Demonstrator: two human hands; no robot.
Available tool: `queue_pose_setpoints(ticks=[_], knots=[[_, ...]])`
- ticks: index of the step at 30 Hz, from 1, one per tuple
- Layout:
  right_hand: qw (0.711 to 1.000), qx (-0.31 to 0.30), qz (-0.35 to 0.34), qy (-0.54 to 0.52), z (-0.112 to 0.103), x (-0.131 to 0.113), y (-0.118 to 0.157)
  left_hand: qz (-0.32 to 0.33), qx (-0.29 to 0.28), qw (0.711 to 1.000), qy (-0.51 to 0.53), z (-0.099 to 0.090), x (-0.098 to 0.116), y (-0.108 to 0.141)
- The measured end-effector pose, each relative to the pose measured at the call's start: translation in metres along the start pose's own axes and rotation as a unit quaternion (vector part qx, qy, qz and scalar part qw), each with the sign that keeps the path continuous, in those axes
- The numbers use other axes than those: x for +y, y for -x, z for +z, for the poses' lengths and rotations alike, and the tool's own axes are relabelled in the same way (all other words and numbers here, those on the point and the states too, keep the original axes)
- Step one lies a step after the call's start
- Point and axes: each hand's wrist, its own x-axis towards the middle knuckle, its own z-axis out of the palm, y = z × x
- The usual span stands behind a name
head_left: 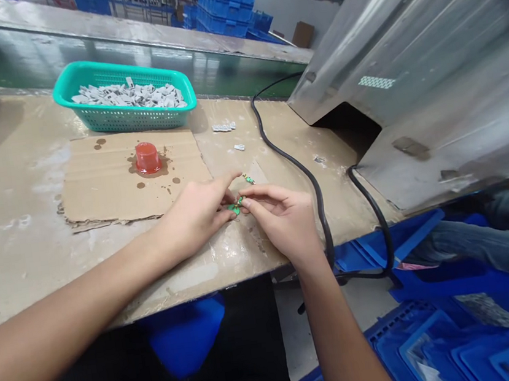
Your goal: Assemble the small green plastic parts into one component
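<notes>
Over the cardboard-covered bench, my left hand (196,213) and my right hand (286,217) meet at a small green piece (234,209) with brass-coloured bits. The left thumb and a bent finger close on its left side, while the left index finger stretches out above. A pinch of my right thumb and fingers holds its brass-and-green end (240,201). Its exact kind is too small to make out, and fingertips partly cover it. Just beyond the fingers lies another small green and brass piece (249,179).
A green basket (135,122) of grey parts stands behind a cardboard sheet (96,185) bearing a red cup-shaped piece (147,158). Several grey parts (223,127) lie nearby. A black cable (295,162) runs right of my hands, beside a metal machine housing (408,85). Blue crates (422,343) sit below right.
</notes>
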Motion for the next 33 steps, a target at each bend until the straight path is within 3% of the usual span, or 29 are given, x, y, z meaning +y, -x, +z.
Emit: queue_pose_setpoints(ticks=[17, 24, 33], knots=[[0.998, -0.029, -0.026, 0.059, -0.0001, 0.0009, -0.0002, -0.005, -0.002, 1.000, 0.008, -0.0019, 0.0011, 0.0029], [0.978, -0.054, -0.119, 0.161, -0.0023, -0.0043, -0.0033, -0.004, 0.002, 1.000, 0.006, -0.0035, 0.0023, 0.0033], [0.989, -0.053, -0.099, 0.099, -0.0032, -0.0011, -0.0042, -0.009, 0.005, 0.998, 0.058, -0.0027, -0.0011, 0.0029]])
